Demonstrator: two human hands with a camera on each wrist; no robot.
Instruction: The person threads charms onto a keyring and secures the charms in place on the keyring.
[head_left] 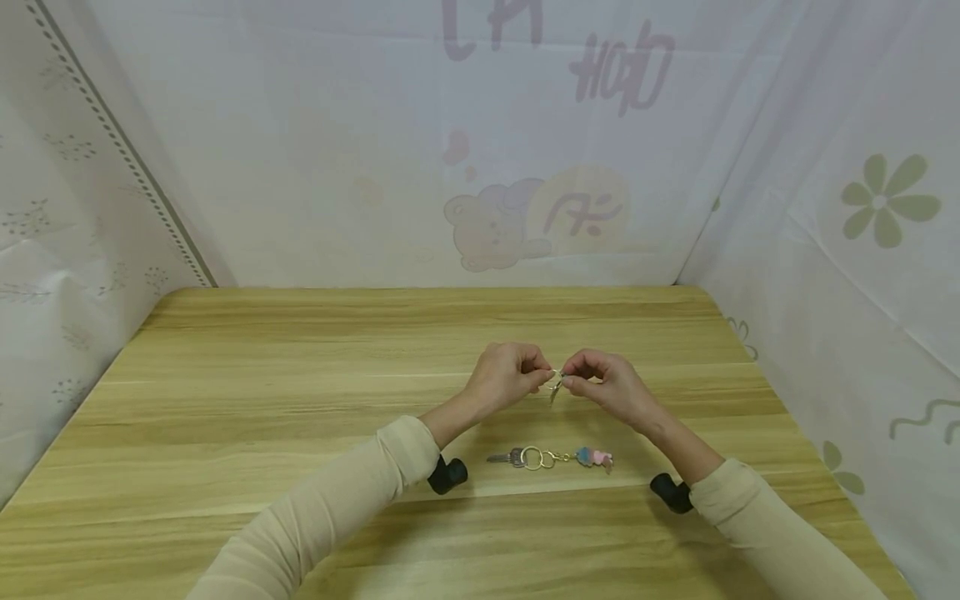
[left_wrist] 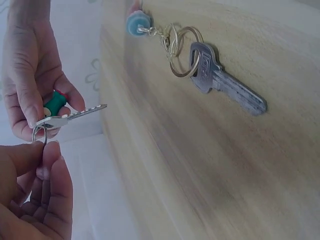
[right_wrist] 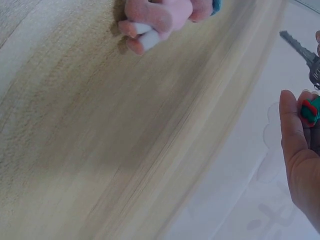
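Observation:
In the head view my left hand (head_left: 501,379) and right hand (head_left: 613,390) meet just above the table. With thumb and fingertips, the left pinches a thin metal key ring (left_wrist: 39,135). My right thumb and fingers grip the head of the silver key (left_wrist: 62,120) on that ring. A small green and red charm (right_wrist: 311,111) lies against the right fingers, partly hidden. Nearer me on the table lies another keychain: a grey key (head_left: 504,458), a gold-coloured ring (head_left: 532,457) and a pink and blue figure charm (head_left: 597,457).
Two black fittings (head_left: 447,475) sit by the forearms, one at each side. The wooden table (head_left: 300,333) is enclosed by printed white cloth (head_left: 300,150) at the back and sides.

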